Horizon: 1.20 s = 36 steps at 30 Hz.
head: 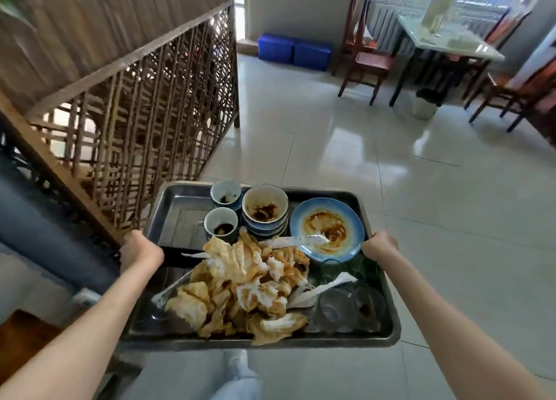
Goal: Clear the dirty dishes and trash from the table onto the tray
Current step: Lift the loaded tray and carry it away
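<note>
Tray (177, 216), stiff metal, probably heavy with fragile dishes, is gripped at its side rims by left hand (140, 249) and right hand (379, 244).

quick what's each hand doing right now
Left hand: closed, gripping the left rim of the metal tray.
Right hand: closed, gripping the tray's right rim.

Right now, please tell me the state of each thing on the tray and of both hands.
tray: carried above the floor, loaded
left hand: grips the tray's left rim
right hand: grips the tray's right rim
blue plate: dirty, sauce-smeared
stacked bowls: top one sauce-stained
two small cups: upright, dark residue inside
crumpled napkins: stained, piled
clear glasses: look empty
</note>
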Each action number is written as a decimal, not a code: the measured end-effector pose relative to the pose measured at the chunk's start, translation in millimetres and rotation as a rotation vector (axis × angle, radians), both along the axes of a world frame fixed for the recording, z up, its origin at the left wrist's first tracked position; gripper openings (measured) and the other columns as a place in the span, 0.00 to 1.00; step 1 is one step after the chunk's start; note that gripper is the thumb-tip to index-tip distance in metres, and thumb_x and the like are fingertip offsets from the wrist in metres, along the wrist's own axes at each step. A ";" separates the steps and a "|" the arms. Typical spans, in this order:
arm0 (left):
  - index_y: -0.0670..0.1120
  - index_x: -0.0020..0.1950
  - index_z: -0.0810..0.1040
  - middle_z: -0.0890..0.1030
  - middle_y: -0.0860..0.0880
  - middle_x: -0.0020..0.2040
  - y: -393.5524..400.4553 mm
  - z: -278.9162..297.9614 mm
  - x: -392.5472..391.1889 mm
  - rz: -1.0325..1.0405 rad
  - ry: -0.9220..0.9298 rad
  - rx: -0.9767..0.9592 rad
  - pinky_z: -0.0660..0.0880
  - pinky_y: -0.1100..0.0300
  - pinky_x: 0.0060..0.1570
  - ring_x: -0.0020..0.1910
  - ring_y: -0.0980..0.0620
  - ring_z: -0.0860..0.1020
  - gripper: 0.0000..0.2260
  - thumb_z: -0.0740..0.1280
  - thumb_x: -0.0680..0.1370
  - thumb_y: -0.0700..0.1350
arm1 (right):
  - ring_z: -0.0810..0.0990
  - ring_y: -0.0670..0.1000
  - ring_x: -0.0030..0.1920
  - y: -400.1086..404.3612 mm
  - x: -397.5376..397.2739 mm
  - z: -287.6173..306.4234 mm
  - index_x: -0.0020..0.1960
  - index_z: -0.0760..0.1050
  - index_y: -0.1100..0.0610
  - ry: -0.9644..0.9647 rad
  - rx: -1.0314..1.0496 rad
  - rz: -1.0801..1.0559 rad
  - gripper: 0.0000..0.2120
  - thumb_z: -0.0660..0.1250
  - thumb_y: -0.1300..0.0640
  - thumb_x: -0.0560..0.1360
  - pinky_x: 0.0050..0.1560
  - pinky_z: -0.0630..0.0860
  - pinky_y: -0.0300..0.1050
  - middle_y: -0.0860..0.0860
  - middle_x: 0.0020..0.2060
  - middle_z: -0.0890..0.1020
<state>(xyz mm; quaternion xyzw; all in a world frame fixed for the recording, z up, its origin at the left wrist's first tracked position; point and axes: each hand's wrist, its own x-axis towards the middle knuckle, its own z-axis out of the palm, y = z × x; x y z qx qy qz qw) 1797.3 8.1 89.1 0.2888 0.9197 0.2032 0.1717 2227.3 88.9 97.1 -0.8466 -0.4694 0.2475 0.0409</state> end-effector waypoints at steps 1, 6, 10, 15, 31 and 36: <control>0.36 0.63 0.70 0.72 0.33 0.62 16.1 0.1 4.7 -0.007 -0.001 0.000 0.69 0.43 0.60 0.62 0.33 0.70 0.17 0.64 0.74 0.34 | 0.76 0.53 0.40 12.4 4.5 -1.2 0.55 0.71 0.65 0.012 0.007 -0.016 0.12 0.65 0.60 0.75 0.33 0.71 0.43 0.58 0.44 0.77; 0.35 0.63 0.70 0.73 0.33 0.62 113.0 1.1 15.7 -0.047 0.005 0.017 0.68 0.46 0.61 0.62 0.34 0.71 0.17 0.63 0.74 0.33 | 0.76 0.55 0.39 86.1 16.6 -6.5 0.54 0.74 0.66 0.057 0.032 -0.092 0.12 0.66 0.60 0.73 0.34 0.71 0.43 0.59 0.44 0.78; 0.35 0.62 0.71 0.74 0.33 0.61 202.8 4.1 22.5 -0.088 -0.002 0.026 0.69 0.45 0.60 0.61 0.34 0.72 0.17 0.63 0.73 0.32 | 0.74 0.56 0.41 155.4 24.0 -4.8 0.54 0.73 0.65 0.067 0.047 -0.137 0.11 0.65 0.62 0.73 0.38 0.70 0.43 0.60 0.50 0.79; 0.35 0.61 0.73 0.75 0.33 0.60 312.2 13.1 39.7 -0.133 0.002 0.044 0.70 0.46 0.60 0.61 0.34 0.72 0.16 0.64 0.73 0.32 | 0.78 0.58 0.50 241.9 39.9 7.5 0.56 0.73 0.66 0.063 0.057 -0.179 0.14 0.66 0.61 0.73 0.42 0.72 0.43 0.61 0.52 0.79; 0.32 0.60 0.72 0.75 0.30 0.59 694.2 2.0 134.8 -0.134 -0.078 0.114 0.69 0.47 0.61 0.60 0.33 0.72 0.17 0.64 0.71 0.30 | 0.75 0.57 0.44 609.4 137.7 29.2 0.51 0.73 0.63 0.048 0.094 -0.160 0.09 0.67 0.60 0.73 0.40 0.70 0.42 0.60 0.50 0.79; 0.32 0.62 0.72 0.74 0.31 0.60 812.6 9.2 155.7 -0.098 -0.059 0.140 0.67 0.48 0.62 0.62 0.33 0.70 0.17 0.63 0.72 0.30 | 0.76 0.56 0.42 741.6 151.9 32.6 0.49 0.73 0.63 0.043 0.102 -0.132 0.09 0.68 0.59 0.73 0.37 0.71 0.43 0.59 0.47 0.79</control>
